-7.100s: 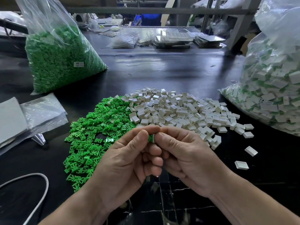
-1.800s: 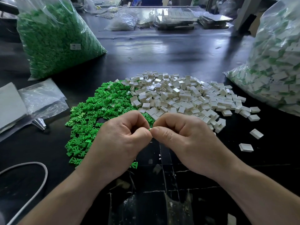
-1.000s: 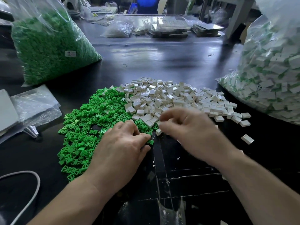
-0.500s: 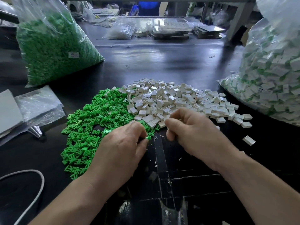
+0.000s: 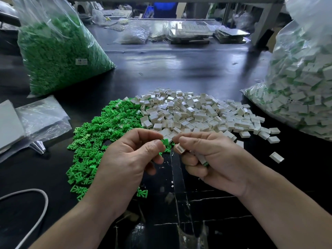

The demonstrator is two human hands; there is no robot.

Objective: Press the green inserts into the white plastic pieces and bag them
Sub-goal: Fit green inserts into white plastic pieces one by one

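Left hand (image 5: 129, 159) rose; bag (image 5: 45, 17) holds green inserts (image 5: 57, 69).

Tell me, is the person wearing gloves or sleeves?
No. The left hand and the right hand are bare: no gloves, rings or watch show. The forearms are bare too, with no sleeve in view down to the picture's edge.

The left hand (image 5: 129, 159) and right hand (image 5: 215, 159) hover nearly touching, fingers (image 5: 143, 135) curled, thumbs pinched against forefingers.

Two hands (image 5: 129, 159) (image 5: 213, 159), two full bags (image 5: 57, 56) (image 5: 301, 90), two piles (image 5: 97, 139) (image 5: 195, 112)
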